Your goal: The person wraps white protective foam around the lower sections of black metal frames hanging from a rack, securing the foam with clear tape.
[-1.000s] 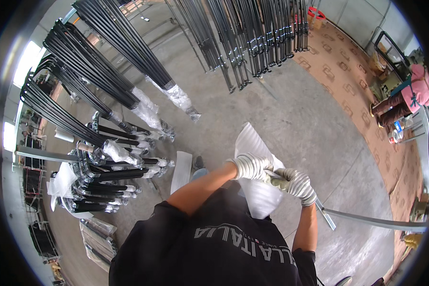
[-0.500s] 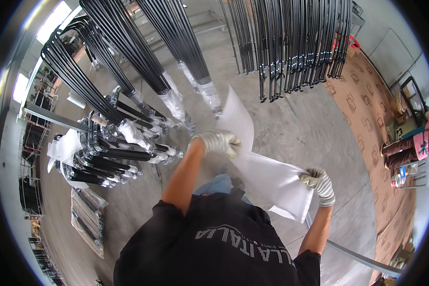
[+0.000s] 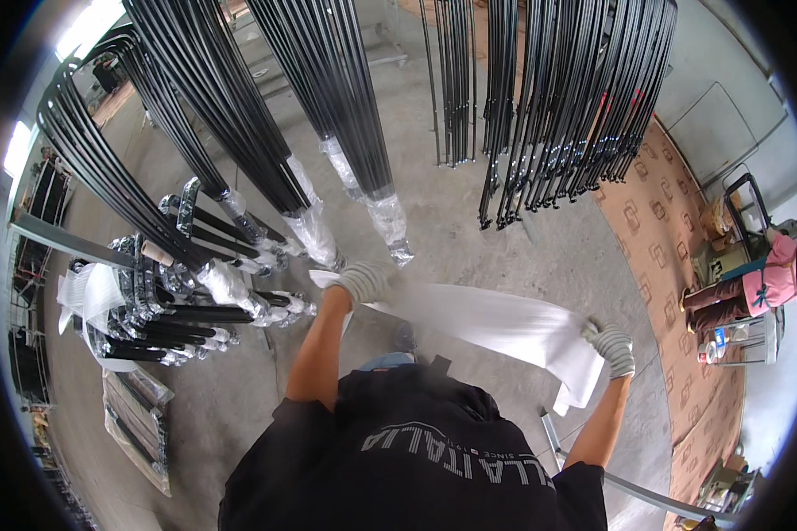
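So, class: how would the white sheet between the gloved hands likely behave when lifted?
The white sheet probably flops: its end by the right hand droops in a bent flap. It looks thin, so likely light for its size.

The left hand [image 3: 363, 281], its fingers blurred, held one end of a white sheet [image 3: 505, 319]; the right hand [image 3: 609, 349] pinched the other — both wore striped gloves [image 3: 622, 356]. The sheet stretched between the two sets of fingers, with one corner hanging below the right ones. Beyond the left fingers, and off to their left, stood bundles of black tubes [image 3: 354, 124], many with lower ends wrapped in film [image 3: 385, 221]. Well beyond the right fingers hung or stood black rods [image 3: 593, 115]. To the right of those fingers lay a patterned carpet [image 3: 646, 221] — farther right, a person [image 3: 766, 283] in pink.
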Motion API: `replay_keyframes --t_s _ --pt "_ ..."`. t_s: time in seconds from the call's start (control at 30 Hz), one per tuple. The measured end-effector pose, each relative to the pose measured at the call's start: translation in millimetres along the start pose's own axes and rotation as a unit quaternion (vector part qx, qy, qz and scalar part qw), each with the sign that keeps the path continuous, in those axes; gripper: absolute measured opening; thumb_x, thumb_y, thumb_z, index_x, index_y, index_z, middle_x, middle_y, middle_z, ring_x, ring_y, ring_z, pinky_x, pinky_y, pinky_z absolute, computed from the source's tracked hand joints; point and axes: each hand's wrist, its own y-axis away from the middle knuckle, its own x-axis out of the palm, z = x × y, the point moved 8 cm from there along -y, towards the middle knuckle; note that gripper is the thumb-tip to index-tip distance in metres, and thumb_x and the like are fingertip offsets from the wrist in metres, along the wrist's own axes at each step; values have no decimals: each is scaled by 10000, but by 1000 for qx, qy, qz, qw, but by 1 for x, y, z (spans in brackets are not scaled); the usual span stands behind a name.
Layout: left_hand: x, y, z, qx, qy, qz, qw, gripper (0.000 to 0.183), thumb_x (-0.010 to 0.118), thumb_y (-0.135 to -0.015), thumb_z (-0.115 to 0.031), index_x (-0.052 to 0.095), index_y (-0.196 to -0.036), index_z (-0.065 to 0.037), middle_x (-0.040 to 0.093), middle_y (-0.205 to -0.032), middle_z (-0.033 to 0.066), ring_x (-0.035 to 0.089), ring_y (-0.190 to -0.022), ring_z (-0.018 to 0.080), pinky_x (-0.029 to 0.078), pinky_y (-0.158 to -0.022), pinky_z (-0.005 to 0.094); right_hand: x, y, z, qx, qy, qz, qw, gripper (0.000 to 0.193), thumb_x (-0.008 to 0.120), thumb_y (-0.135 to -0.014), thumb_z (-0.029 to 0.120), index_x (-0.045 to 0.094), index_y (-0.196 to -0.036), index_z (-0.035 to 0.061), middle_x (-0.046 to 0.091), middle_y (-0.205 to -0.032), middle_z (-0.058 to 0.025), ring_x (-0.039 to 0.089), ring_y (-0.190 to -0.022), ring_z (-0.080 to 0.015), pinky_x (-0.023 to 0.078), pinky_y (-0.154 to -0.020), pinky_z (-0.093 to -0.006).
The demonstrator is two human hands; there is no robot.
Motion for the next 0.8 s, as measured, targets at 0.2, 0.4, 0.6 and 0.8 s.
replay_keyframes --t_s 0.2,0.4,0.6,0.8 --pt "31 -44 -84 201 -165 -40 965 145 491 -740 -185 610 -797 -124 578 -678 106 556 -660 223 432 -691 343 55 0 226 -350 178 -36 919 624 596 -629 466 453 -1146 146 441 -1163 -193 346 -1143 -294 208 -970 -414" --pt "-57 -9 -107 113 -229 -173 951 191 507 -739 -239 574 -894 -150 577 -844 26 533 -834 193 246 -944 422 134 -46 248 -193 -144 222 945 353 554 -765 185 485 -1085 53 581 -948 -107 559 -774 -179 437 -697 -270" --pt "-86 36 -16 -34 200 -489 849 689 632 -703 -312 288 -1231 -33 418 -1144 181 380 -1092 291 228 -971 364 50 -60 227 -218 -241 -116 939 318 577 -768 261 572 -977 22 620 -835 -92 571 -712 -131 449 -655 -231" --pt "13 -31 -9 4 540 -259 801 588 642 -722 -230 351 -1185 -11 424 -1156 147 392 -1088 236 330 -908 316 56 -53 296 -163 -516 74 838 348 523 -795 223 523 -1028 -37 560 -932 -64 519 -826 -130 407 -762 -236"
